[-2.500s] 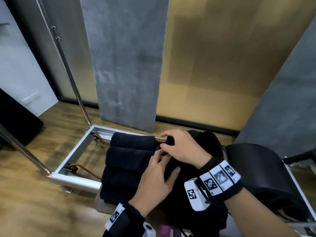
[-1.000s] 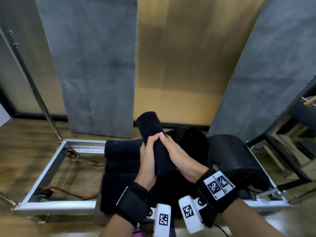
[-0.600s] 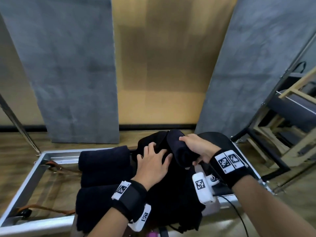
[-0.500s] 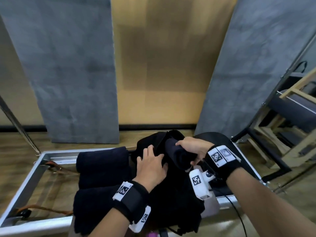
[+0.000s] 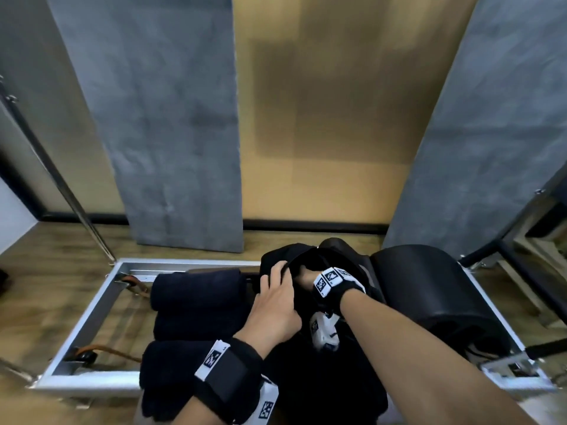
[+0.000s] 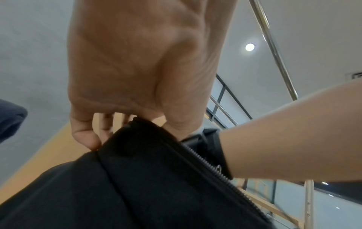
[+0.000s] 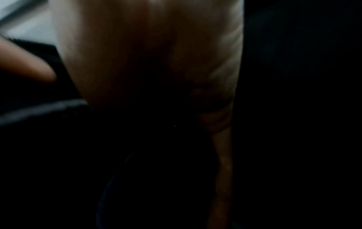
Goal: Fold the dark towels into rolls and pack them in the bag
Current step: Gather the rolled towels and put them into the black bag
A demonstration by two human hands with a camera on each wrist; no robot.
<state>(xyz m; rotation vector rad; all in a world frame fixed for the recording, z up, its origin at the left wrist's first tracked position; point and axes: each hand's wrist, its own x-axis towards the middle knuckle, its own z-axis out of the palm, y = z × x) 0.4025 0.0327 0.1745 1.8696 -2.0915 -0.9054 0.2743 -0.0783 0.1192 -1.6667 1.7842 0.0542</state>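
The black bag (image 5: 310, 348) stands open at the middle of the metal frame. My left hand (image 5: 276, 289) grips the bag's near rim, fingers curled over the zipper edge (image 6: 205, 164), and holds the mouth apart. My right hand (image 5: 302, 273) is plunged into the opening up to the wristband. The right wrist view is dark; there my right hand (image 7: 156, 62) wraps round a rolled dark towel (image 7: 147, 178), faintly outlined inside the bag. Three rolled dark towels (image 5: 199, 289) lie stacked to the left of the bag.
A silver metal frame (image 5: 101, 305) on the wooden floor surrounds the towels and bag. A black padded cushion (image 5: 429, 292) sits right of the bag. Brown straps (image 5: 110, 352) lie inside the frame. Grey panels lean on the wall behind; a slanted steel pole (image 5: 61, 185) stands at left.
My right hand has carried the rolled towel from above the stack down into the bag's mouth. My left hand moved from the towel to the bag's rim and pulled it open.
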